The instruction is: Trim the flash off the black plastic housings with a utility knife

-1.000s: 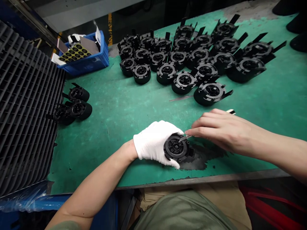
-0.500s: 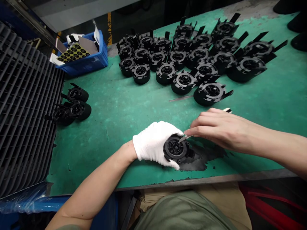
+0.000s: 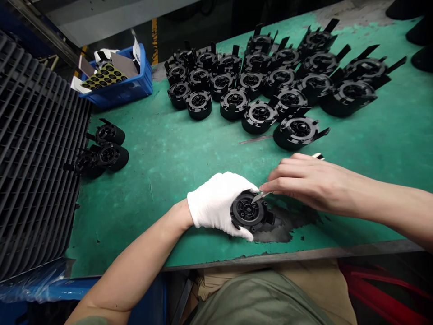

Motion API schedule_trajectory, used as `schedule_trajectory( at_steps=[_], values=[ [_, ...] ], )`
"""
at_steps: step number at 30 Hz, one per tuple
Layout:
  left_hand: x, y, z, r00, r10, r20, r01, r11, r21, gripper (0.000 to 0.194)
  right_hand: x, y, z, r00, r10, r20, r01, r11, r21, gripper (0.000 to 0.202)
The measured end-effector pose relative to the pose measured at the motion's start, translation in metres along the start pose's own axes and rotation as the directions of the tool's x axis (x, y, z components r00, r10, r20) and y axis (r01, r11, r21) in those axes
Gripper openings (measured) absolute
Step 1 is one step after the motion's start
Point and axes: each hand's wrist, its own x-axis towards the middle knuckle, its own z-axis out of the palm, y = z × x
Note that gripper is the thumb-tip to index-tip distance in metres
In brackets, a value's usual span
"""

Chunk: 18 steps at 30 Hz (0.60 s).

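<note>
My left hand (image 3: 221,205), in a white glove, is wrapped round a round black plastic housing (image 3: 248,210) at the front of the table. The housing's ringed, ribbed face is turned up toward me. Bare and closed, my right hand (image 3: 301,180) grips a craft knife (image 3: 260,196) with a slim metal blade. Its tip meets the upper part of the housing's face, near the centre ring. The pale end of the handle sticks out behind my fingers; most of the handle is hidden in my hand.
Several similar black housings (image 3: 260,115) stand in rows across the back of the green table (image 3: 162,180). A small group of housings (image 3: 108,153) sits at the left, beside a dark ribbed rack (image 3: 34,149). A blue bin (image 3: 118,90) holds sheets of round stickers (image 3: 104,74).
Almost nothing differs. Both hands, the housing and the knife keep nearly the same place, with only a very slight shift of my right hand.
</note>
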Motion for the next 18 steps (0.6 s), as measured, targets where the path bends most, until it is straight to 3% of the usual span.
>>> schedule_trajectory(
  at_steps=[13, 18],
  values=[
    [0.000, -0.002, 0.002, 1.000, -0.003, -0.008, 0.003, 1.000, -0.002, 0.097, 0.007, 0.005, -0.006, 0.999, -0.022, 0.047, 0.021, 0.999, 0.025, 0.035],
    [0.000, -0.004, 0.002, 1.000, -0.005, 0.000, 0.005, 1.000, 0.012, 0.101, 0.017, 0.010, -0.017, 0.990, -0.066, 0.124, 0.067, 0.998, -0.003, 0.042]
  ],
)
